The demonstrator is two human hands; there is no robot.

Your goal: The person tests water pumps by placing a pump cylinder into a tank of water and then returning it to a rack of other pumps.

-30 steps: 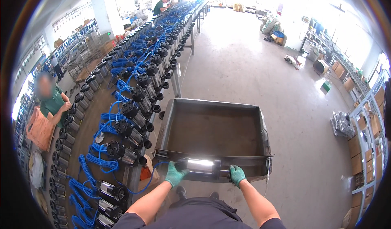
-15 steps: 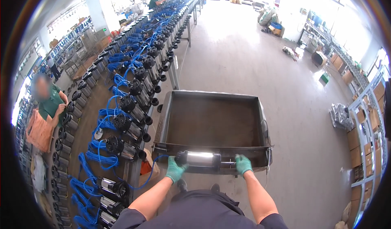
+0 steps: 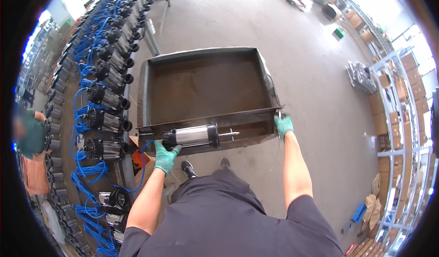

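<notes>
A pump motor (image 3: 194,136), a silver cylinder with black ends and a thin shaft pointing right, lies across the front trough of a metal tank (image 3: 201,52). My left hand (image 3: 166,157), in a green glove, grips its black left end, near where a blue cable comes out. My right hand (image 3: 284,125), also gloved, is at the tank's front right corner, away from the motor's shaft. Its fingers are closed around a small metallic piece there, mostly hidden by the glove. A dark hose runs along the tank's right side towards that corner.
On my left, a long bench carries rows of similar pumps (image 3: 106,149) with coiled blue cables (image 3: 89,168). A person in green (image 3: 31,133) stands beyond it. Shelving with cardboard boxes (image 3: 404,85) lines the right side, and a plastic-wrapped bundle (image 3: 360,76) lies on the floor.
My right hand has left the motor's shaft and moved right to the tank's corner. My left hand stays at the motor's black end. The whole view has shifted downward and right.
</notes>
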